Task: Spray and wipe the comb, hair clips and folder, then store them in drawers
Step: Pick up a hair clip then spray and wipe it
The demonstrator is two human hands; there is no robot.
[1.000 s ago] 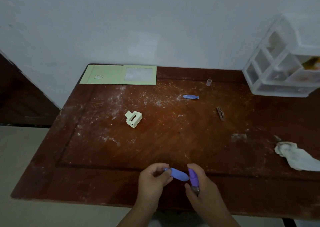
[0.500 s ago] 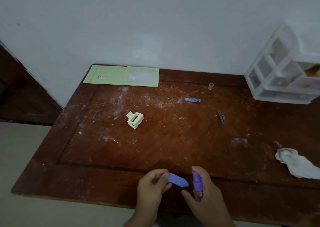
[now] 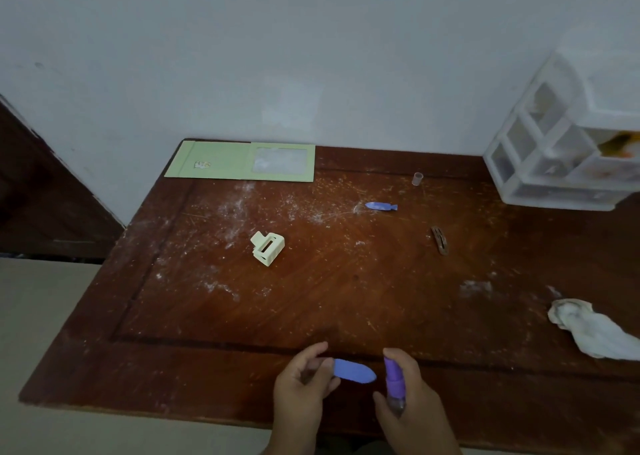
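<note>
Left hand [image 3: 304, 382] pinching blue hair clip [image 3: 354, 374] above near worktop [image 3: 173, 368] edge; right hand [image 3: 412, 402] wrapped round purple spray bottle [image 3: 394, 382]. Risk: wet clip slipping from light fingertip grip, or mist missing.

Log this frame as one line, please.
step: spraying clip | left hand: pinches blue hair clip | right hand: grips purple spray bottle, nozzle toward clip | waiting on table: cream claw clip, cloth
</note>
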